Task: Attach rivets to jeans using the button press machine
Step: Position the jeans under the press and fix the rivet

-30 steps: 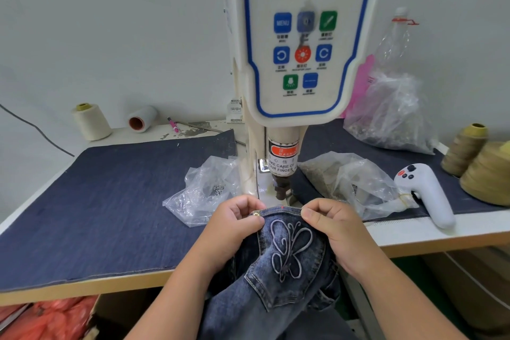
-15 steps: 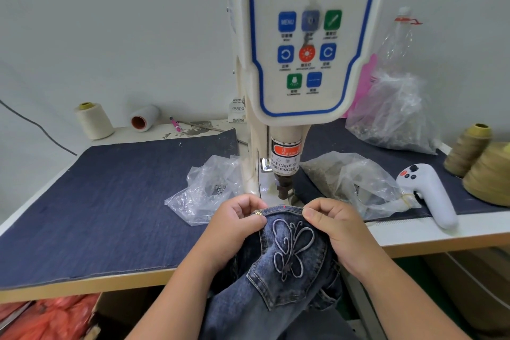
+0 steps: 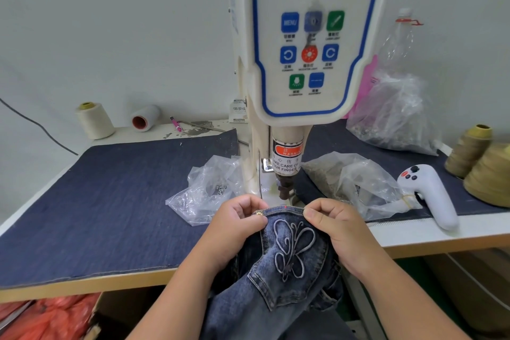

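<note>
Two hands gripping faded blue jeans (image 3: 287,270) at the worktop's (image 3: 82,283) front edge, under the cream press machine (image 3: 287,171): left hand (image 3: 234,225) pinching the stitched pocket hem beside a round brass rivet (image 3: 259,213), right hand (image 3: 335,225) pinching the hem's other corner. Crinkled clear plastic bags (image 3: 204,190) flanking the machine on dark denim matting.

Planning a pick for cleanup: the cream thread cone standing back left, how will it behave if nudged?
The cream thread cone stands upright on its wide base, so it probably resists tipping. Once on its side it would likely roll in a curve, like the spool lying beside it. Probably light, with a grippy wound surface.
</note>
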Tool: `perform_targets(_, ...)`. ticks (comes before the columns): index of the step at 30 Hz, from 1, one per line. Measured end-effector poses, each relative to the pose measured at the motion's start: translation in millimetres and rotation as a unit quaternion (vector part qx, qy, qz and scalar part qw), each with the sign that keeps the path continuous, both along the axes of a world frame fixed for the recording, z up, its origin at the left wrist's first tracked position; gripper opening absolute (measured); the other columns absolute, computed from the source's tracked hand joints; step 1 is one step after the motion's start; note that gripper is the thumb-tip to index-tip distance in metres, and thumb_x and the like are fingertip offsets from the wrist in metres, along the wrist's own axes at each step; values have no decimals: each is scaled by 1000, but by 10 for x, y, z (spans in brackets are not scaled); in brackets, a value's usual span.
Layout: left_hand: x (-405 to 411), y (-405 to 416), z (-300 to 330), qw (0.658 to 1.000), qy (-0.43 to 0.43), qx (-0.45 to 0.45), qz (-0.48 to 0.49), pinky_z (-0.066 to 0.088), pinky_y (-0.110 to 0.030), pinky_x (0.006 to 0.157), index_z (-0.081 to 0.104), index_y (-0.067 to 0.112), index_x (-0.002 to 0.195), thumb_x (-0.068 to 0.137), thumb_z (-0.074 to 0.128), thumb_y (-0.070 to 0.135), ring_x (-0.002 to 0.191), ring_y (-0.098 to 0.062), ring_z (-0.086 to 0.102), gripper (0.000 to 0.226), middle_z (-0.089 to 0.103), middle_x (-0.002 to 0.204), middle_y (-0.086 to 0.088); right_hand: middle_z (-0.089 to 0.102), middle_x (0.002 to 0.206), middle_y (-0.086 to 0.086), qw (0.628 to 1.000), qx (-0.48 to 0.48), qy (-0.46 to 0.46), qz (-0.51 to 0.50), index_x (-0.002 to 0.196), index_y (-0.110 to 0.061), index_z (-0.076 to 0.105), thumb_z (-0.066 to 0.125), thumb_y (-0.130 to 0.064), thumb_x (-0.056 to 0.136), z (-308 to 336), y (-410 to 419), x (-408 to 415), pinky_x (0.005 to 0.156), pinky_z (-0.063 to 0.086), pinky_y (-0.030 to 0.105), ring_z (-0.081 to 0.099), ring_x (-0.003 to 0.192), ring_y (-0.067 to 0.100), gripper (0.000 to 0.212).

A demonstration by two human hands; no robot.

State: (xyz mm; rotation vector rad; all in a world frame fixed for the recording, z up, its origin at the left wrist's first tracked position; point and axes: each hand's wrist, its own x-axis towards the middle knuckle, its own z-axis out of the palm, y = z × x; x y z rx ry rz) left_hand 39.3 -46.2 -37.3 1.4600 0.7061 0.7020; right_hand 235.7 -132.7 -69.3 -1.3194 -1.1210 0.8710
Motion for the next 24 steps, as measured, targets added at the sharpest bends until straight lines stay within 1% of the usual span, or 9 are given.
perform_targets(5,3,-3,-3,1000,-1,-2,3,45,-41,80,67,14,82,71,63,11,80,-27,57,12,64,83,-15,71,74,-2,1000,4,5,2,79,-19,72,67,-50,76,10,-4,-9,74,48,32,64,72,10,31)
perform_targets(9,12,-10,4,1000,-4,-9,2,44,-38,77,69,20,77,70,63,11,78,-25,55,12,64,81,-13,70,74,-4,1000,9,11,5,77,-20,71,67,-49,76,24,-8,-22,72,48,30,63,71,9,30)
perform_targets(11,8,-6,4,1000,-3,-5,3,42,-39,77,68,19,78,71,63,11,79,-25,54,12,63,81,-13,70,73,-5,1000,8,7,4,77,-21,71,66,-50,75,29,-10,-21,72,47,29,63,71,8,29)
perform_targets(14,2,-2,2,1000,-8,-8,3,44,-39,77,69,20,76,71,63,10,78,-25,56,13,64,81,-13,70,72,-3,1000,4,12,2,78,-20,72,67,-50,75,32,-9,-27,71,47,30,63,70,9,31)
perform_targets(18,-6,-2,2,1000,-6,-6,3,43,-40,78,68,16,80,71,63,10,79,-26,55,11,63,82,-14,69,72,-3,1000,2,8,-3,77,-20,72,67,-50,75,24,-8,-24,72,47,31,62,70,9,30)
perform_targets(21,-10,-7,9,1000,-3,-7,3,47,-38,76,69,18,78,71,64,10,77,-25,58,12,66,81,-12,69,73,-2,1000,-6,9,-2,78,-20,72,67,-51,75,30,-14,-21,74,48,34,63,71,11,31)
perform_targets(24,-7,-17,37,1000,-3,-8,4,50,-35,74,70,20,76,70,64,10,76,-25,61,13,68,80,-11,70,74,0,1000,-10,12,-1,77,-20,72,67,-50,75,72,-31,-42,74,48,34,63,71,12,31)
